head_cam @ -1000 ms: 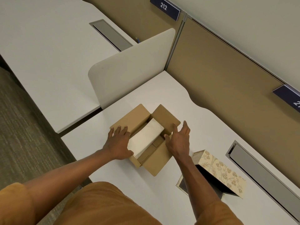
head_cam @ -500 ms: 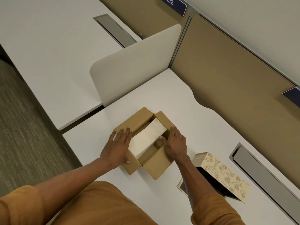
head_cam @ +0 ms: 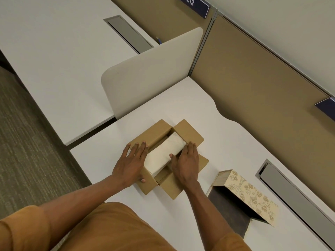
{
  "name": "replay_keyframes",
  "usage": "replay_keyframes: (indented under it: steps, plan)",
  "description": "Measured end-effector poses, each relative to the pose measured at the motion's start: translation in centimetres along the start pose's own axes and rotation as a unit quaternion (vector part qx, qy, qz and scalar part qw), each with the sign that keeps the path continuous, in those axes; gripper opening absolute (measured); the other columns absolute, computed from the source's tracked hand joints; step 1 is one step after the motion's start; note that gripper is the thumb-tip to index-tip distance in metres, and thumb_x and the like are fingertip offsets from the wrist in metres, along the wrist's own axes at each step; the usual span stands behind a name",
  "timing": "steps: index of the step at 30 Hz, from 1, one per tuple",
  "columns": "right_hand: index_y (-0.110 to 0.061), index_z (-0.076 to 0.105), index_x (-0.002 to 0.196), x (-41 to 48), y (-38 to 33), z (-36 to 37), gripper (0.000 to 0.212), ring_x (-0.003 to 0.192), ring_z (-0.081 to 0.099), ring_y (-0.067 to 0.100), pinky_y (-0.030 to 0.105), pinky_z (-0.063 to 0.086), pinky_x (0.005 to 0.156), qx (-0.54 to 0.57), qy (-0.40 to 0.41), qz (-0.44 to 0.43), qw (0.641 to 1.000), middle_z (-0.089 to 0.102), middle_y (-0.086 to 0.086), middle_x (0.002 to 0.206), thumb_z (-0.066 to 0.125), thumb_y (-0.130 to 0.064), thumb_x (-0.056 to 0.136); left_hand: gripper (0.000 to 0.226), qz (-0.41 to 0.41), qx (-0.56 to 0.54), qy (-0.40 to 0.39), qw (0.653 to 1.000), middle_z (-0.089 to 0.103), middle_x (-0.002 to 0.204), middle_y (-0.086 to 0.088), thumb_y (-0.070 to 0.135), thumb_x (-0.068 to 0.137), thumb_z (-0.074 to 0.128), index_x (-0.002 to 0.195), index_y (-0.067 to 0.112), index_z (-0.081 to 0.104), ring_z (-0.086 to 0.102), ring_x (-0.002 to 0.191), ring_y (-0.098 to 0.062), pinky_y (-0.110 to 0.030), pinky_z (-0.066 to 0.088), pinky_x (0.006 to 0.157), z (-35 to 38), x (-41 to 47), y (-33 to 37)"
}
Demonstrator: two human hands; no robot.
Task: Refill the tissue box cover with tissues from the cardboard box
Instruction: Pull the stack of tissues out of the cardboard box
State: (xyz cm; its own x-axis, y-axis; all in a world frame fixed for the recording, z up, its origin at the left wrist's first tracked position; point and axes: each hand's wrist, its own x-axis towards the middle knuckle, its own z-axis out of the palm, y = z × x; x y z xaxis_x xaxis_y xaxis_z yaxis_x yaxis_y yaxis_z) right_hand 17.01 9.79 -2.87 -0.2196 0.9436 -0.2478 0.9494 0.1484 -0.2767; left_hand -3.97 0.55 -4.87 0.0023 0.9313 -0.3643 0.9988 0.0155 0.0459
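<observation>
A brown cardboard box sits open on the white desk, flaps spread. A white stack of tissues lies lengthwise inside it, its top showing. My left hand lies flat on the box's left flap, fingers apart, thumb against the near left side. My right hand rests on the right side, fingertips at the tissue stack's right edge. The tissue box cover, beige with a floral print, lies on its side to the right, its dark open inside facing me.
A low white divider panel stands behind the box. Tan partition walls close the desk at the back. A grey cable slot runs along the right of the desk. Another desk and carpet lie to the left.
Both hands have closed in from the outer flaps toward the tissue stack. The right hand's fingers now touch the stack's edge; the left hand lies further over the left flap.
</observation>
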Motion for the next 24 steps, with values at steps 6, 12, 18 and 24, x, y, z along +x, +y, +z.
replay_keyframes:
  steps: [6,12,18,24]
  plan:
    - [0.002,0.025,0.166,-0.8,-3.2,0.8,0.084,0.161,0.027,0.039,0.047,0.031,0.132,0.095,-0.041,0.033,0.994,0.028,0.021,0.175,0.062,-0.044,0.106,0.137,-0.006,-0.004,-0.015,1.0,-0.004,0.183,-0.015,0.074,0.082,0.075,0.171,0.01,-0.007,0.005,0.169,-0.04,-0.058,0.001,0.135,-0.7,0.0,0.5]
    - [-0.016,0.052,0.14,1.0,-4.4,2.6,0.053,0.131,0.056,0.031,0.034,0.058,0.098,0.276,-0.097,0.229,0.928,0.05,0.017,0.145,0.075,-0.039,0.099,0.139,-0.012,-0.002,-0.02,1.0,-0.004,0.182,-0.016,0.073,0.081,0.077,0.17,0.01,-0.007,0.004,0.169,-0.039,-0.058,0.003,0.135,-0.8,0.0,0.6]
    - [-0.003,0.047,0.143,3.0,-4.9,3.7,0.064,0.111,0.059,0.027,0.033,0.049,0.072,0.453,-0.141,0.344,0.81,0.057,0.012,0.139,0.08,-0.028,0.094,0.139,-0.015,-0.003,-0.02,1.0,-0.007,0.182,-0.016,0.074,0.082,0.075,0.17,0.009,-0.011,0.001,0.169,-0.039,-0.059,0.002,0.136,-0.3,0.1,0.6]
    - [-0.003,0.031,0.157,4.2,-5.5,4.3,0.085,0.113,0.054,0.028,0.041,0.053,0.088,0.466,-0.141,0.391,0.781,0.05,0.013,0.14,0.081,-0.029,0.093,0.136,-0.011,0.007,-0.029,1.0,-0.009,0.182,-0.017,0.073,0.086,0.073,0.17,0.009,-0.012,0.001,0.169,-0.04,-0.06,0.004,0.136,-0.5,0.2,0.6]
